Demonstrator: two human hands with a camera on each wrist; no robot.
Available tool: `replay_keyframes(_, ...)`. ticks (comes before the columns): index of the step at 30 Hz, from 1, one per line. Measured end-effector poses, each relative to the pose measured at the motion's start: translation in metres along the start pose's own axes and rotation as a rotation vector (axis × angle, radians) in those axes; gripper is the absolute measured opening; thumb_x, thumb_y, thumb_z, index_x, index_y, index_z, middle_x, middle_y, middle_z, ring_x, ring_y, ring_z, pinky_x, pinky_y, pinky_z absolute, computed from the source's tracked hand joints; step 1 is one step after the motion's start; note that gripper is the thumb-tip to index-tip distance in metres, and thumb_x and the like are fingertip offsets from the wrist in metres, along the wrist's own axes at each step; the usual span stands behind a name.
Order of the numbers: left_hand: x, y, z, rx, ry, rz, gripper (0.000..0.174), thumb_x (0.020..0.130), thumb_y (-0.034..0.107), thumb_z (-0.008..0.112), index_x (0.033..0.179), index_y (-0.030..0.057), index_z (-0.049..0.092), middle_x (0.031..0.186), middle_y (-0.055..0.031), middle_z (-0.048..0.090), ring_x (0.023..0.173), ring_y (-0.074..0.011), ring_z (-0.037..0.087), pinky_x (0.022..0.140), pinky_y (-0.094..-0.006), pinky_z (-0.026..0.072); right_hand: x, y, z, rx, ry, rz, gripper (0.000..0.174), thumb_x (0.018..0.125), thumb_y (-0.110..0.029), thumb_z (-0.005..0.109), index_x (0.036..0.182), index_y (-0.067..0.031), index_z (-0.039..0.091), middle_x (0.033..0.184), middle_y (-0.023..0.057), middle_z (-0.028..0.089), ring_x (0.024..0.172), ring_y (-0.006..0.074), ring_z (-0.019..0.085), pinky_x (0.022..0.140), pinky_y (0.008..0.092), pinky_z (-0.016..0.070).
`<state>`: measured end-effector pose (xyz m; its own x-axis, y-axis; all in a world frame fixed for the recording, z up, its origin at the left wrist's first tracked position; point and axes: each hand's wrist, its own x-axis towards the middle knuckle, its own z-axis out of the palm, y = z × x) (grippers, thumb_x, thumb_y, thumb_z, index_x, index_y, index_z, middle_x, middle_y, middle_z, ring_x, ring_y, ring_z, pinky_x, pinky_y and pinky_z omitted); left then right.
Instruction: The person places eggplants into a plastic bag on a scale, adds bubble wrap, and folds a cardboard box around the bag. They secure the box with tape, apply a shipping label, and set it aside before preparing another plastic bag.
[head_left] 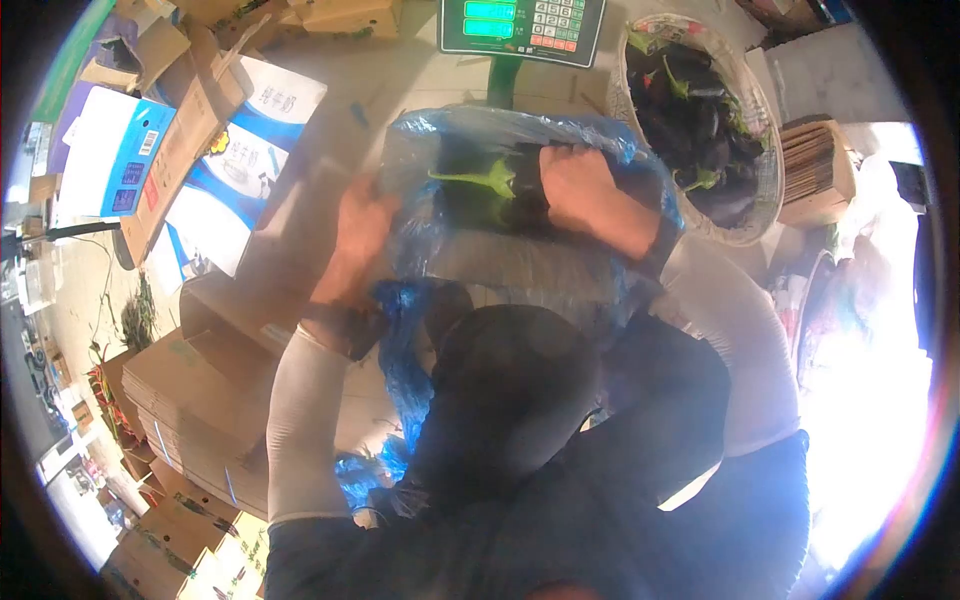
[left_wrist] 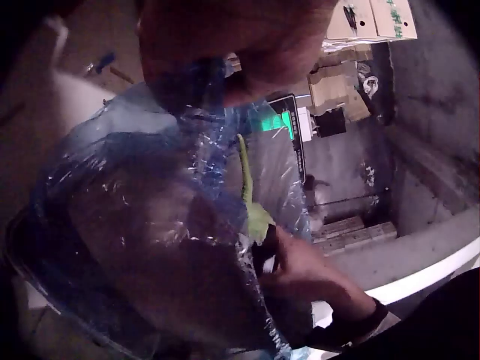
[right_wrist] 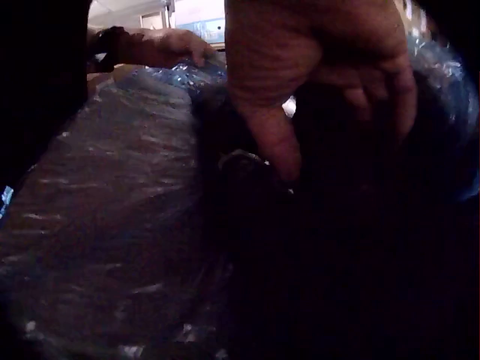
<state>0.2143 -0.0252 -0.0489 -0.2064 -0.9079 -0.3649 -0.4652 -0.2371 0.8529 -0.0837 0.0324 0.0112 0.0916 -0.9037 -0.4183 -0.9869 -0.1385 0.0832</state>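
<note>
A blue translucent plastic bag (head_left: 420, 245) lines a box shape in front of the person, with dark eggplants inside. One eggplant (head_left: 490, 212) shows its green stem and cap toward the left. The left hand (head_left: 362, 222) grips the bag's left edge; in the left wrist view the gathered plastic (left_wrist: 206, 142) hangs from its fingers. Inside the bag, the right hand (head_left: 592, 195) holds a dark eggplant, its thumb and fingers (right_wrist: 279, 146) spread around it in the right wrist view. Deep shadow hides most of that eggplant there.
A scale display (head_left: 520, 25) with lit green screens stands behind the bag. At the right is a basket (head_left: 768, 190) full of eggplants. Flattened cardboard (head_left: 190, 380) is stacked at the left, below printed cartons (head_left: 235, 175). More blue plastic (head_left: 405, 370) trails beside the person's lap.
</note>
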Motion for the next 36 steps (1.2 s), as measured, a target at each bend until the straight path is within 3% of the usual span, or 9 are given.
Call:
replay_keyframes(6, -0.003, 0.013, 0.001, 0.002, -0.014, 0.073, 0.052, 0.077, 0.013, 0.059, 0.126, -0.0040, 0.056, 0.110, -0.0171, 0.065, 0.097, -0.0240, 0.062, 0.086, -0.0344, 0.0479, -0.013, 0.031, 0.015, 0.087, 0.172, -0.324, 0.050, 0.062, -0.015, 0.072, 0.103, 0.0063, 0.054, 0.101, 0.0228, 0.063, 0.103, 0.0365, 0.059, 0.090, 0.0421, 0.0461)
replay_keyframes(7, -0.002, 0.019, 0.000, 0.089, -0.038, 0.127, 0.048, 0.076, 0.008, 0.055, 0.122, -0.0048, 0.057, 0.105, -0.0120, 0.066, 0.090, -0.0187, 0.061, 0.081, -0.0312, 0.0483, -0.020, 0.033, 0.003, 0.286, 0.097, -0.270, 0.057, 0.064, -0.011, 0.069, 0.116, 0.0033, 0.051, 0.115, 0.0236, 0.056, 0.108, 0.0400, 0.055, 0.093, 0.0441, 0.0456)
replay_keyframes(12, -0.001, 0.011, 0.005, 0.012, -0.051, 0.101, 0.054, 0.078, 0.012, 0.057, 0.130, -0.0022, 0.054, 0.114, -0.0171, 0.064, 0.101, -0.0237, 0.062, 0.088, -0.0339, 0.0481, -0.070, 0.022, -0.068, 0.647, 0.217, -0.121, 0.071, 0.064, -0.014, 0.072, 0.128, 0.0000, 0.043, 0.114, 0.0222, 0.054, 0.109, 0.0416, 0.056, 0.093, 0.0466, 0.0457)
replay_keyframes(21, -0.002, -0.001, 0.005, -0.186, -0.170, 0.135, 0.055, 0.083, 0.013, 0.055, 0.135, -0.0029, 0.049, 0.117, -0.0220, 0.064, 0.101, -0.0278, 0.065, 0.090, -0.0353, 0.0500, -0.053, 0.011, -0.076, -0.190, 0.084, -0.217, 0.060, 0.066, -0.025, 0.070, 0.118, 0.0027, 0.056, 0.097, 0.0218, 0.060, 0.093, 0.0331, 0.061, 0.081, 0.0412, 0.0466)
replay_keyframes(26, -0.003, 0.004, 0.005, -0.199, -0.183, 0.095, 0.054, 0.084, 0.013, 0.055, 0.135, -0.0031, 0.049, 0.119, -0.0225, 0.063, 0.106, -0.0282, 0.063, 0.092, -0.0352, 0.0489, -0.020, -0.019, -0.063, -0.142, 0.125, -0.284, 0.051, 0.070, -0.023, 0.068, 0.113, 0.0033, 0.057, 0.097, 0.0210, 0.060, 0.097, 0.0330, 0.059, 0.085, 0.0425, 0.0442)
replay_keyframes(29, -0.008, 0.018, 0.006, -0.121, -0.139, 0.062, 0.055, 0.080, 0.003, 0.050, 0.134, -0.0033, 0.051, 0.120, -0.0118, 0.062, 0.104, -0.0176, 0.059, 0.092, -0.0291, 0.0460, 0.009, -0.032, -0.023, -0.164, 0.203, -0.340, 0.035, 0.076, -0.018, 0.062, 0.105, 0.0029, 0.061, 0.103, 0.0209, 0.062, 0.098, 0.0337, 0.060, 0.084, 0.0437, 0.0452)
replay_keyframes(32, -0.005, 0.006, 0.011, -0.193, -0.085, 0.137, 0.056, 0.080, 0.003, 0.051, 0.136, -0.0021, 0.050, 0.121, -0.0113, 0.062, 0.105, -0.0173, 0.058, 0.092, -0.0285, 0.0452, 0.022, -0.014, 0.033, 0.092, 0.352, -0.488, 0.039, 0.081, -0.013, 0.058, 0.116, 0.0040, 0.057, 0.111, 0.0204, 0.060, 0.102, 0.0342, 0.059, 0.087, 0.0466, 0.0450)
replay_keyframes(34, -0.014, 0.022, 0.007, -0.205, -0.133, 0.124, 0.057, 0.080, 0.004, 0.052, 0.136, -0.0011, 0.050, 0.120, -0.0107, 0.062, 0.105, -0.0168, 0.057, 0.092, -0.0285, 0.0449, 0.010, 0.002, 0.053, 0.033, 0.528, -0.466, 0.045, 0.083, -0.009, 0.055, 0.125, 0.0053, 0.052, 0.120, 0.0203, 0.058, 0.109, 0.0350, 0.057, 0.091, 0.0474, 0.0449)
replay_keyframes(36, -0.021, 0.036, 0.001, -0.192, -0.156, 0.096, 0.057, 0.080, 0.004, 0.052, 0.136, -0.0008, 0.050, 0.119, -0.0103, 0.062, 0.104, -0.0166, 0.057, 0.092, -0.0285, 0.0448, -0.006, 0.014, 0.047, -0.115, 0.321, -0.242, 0.047, 0.083, -0.008, 0.054, 0.128, 0.0060, 0.050, 0.126, 0.0205, 0.056, 0.117, 0.0351, 0.055, 0.095, 0.0464, 0.0448)
